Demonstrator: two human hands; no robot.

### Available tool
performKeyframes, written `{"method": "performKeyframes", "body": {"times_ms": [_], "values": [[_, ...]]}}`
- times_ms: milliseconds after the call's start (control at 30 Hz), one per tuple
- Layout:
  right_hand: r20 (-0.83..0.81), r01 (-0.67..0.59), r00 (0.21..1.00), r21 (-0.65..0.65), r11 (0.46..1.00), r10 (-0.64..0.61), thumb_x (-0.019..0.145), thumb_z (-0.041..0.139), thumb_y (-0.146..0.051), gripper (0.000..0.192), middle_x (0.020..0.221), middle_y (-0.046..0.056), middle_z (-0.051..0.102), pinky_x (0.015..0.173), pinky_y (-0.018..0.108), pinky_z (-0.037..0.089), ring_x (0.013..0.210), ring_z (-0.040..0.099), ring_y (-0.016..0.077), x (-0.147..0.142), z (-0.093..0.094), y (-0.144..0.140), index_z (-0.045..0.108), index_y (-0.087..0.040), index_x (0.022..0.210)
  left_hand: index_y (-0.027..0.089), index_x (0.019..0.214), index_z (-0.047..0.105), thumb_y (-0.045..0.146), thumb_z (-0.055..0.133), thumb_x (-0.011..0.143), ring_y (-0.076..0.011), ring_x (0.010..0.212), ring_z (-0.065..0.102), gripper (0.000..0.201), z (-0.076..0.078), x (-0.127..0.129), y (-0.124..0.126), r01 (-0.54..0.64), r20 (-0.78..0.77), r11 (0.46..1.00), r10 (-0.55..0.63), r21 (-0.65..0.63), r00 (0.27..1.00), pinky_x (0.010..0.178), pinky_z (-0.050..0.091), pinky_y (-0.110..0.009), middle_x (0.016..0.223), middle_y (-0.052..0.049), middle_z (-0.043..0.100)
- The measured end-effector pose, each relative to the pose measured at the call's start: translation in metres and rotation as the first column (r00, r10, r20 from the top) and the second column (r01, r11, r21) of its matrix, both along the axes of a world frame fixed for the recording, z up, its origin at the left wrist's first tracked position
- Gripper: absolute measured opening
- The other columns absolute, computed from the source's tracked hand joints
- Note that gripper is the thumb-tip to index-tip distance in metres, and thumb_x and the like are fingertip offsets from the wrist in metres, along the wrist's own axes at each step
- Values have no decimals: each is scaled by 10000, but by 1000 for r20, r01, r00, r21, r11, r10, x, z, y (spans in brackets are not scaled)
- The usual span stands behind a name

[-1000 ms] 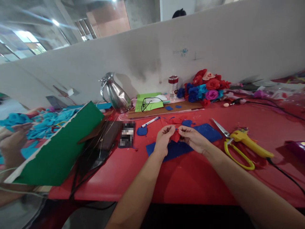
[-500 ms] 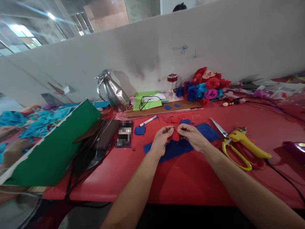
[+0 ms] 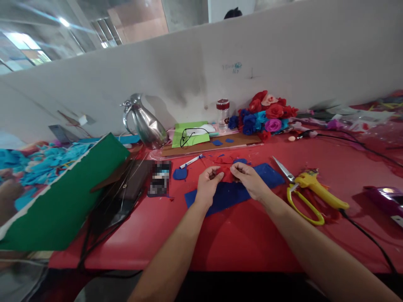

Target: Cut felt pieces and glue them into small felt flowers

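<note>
Red surface runs along a grey partition wall, cluttered all over. We see the left hand and right hand close together near the middle, fingertips of both pinched on a small red felt piece held between them, just above a blue felt sheet lying flat on the surface. Both hands closed on that red piece; its exact shape is too small to tell.

Right of the hands: yellow-handled scissors, blades pointing up-left toward the blue sheet, with a yellow glue gun lying across them and its black cord trailing off to the lower right. Purple object at the far right edge, partly cut off.

Behind the hands: loose red and blue felt scraps, a white pen, a small blue cutout just beside it. Further back a brown board, a light green sheet with black glasses on it, a clear jar with red lid, a heap of red, blue and purple felt flowers against the wall, and a metal jug.

Left side: big green sheet tilted over a dark brown pouch, a pile of turquoise felt pieces beyond it. Another person's blurred hand at the far left edge.
</note>
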State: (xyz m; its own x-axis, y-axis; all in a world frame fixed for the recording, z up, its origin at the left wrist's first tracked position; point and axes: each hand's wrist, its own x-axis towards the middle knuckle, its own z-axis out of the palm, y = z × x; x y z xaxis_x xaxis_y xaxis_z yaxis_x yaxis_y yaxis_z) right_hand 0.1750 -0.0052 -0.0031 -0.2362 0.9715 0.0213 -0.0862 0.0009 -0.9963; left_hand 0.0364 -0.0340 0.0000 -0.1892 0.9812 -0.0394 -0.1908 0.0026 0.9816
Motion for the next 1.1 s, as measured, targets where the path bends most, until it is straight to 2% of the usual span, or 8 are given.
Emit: {"method": "performKeyframes", "body": {"times_ms": [300,567,733,933,1100], "values": [[46,33,998,32,999,-35,695,632,-604,407,527,-57,463,487,251,301,492,398,98,-2,-1,0,514,-214,688,167,804,666,256,717,637,-79,599,484,196,1,0,0,29,47,1000,-29,9,998,600,395,-208,675,24,590],[-13,-4,1000,-82,997,3,664,636,-628,433,556,-52,518,500,246,350,501,463,96,-6,5,-4,526,-210,694,154,804,668,205,720,608,-57,533,451,209,0,-1,3,24,139,998,-15,-58,990,500,323,-186,677,16,604],[35,3,999,-81,997,0,655,683,-503,326,537,-62,502,493,234,329,503,461,91,-6,7,-4,578,-201,722,162,841,678,168,695,640,-79,634,534,201,1,-3,2,15,60,999,-13,-39,998,609,407,-197,756,-2,654],[42,25,999,-80,996,-21,665,650,-426,233,522,-56,513,490,235,299,505,469,95,-6,6,-3,596,-201,686,176,886,689,118,660,658,-131,779,615,237,2,-4,0,95,12,995,-95,-20,995,777,462,-259,840,-19,702],[-11,132,991,-110,985,-134,644,656,-402,206,500,-55,519,478,232,289,486,476,96,-4,4,-1,597,-207,673,185,914,694,97,633,677,-138,797,624,260,-1,-7,3,86,-31,996,-87,-20,996,788,469,-269,880,-30,707]]}}
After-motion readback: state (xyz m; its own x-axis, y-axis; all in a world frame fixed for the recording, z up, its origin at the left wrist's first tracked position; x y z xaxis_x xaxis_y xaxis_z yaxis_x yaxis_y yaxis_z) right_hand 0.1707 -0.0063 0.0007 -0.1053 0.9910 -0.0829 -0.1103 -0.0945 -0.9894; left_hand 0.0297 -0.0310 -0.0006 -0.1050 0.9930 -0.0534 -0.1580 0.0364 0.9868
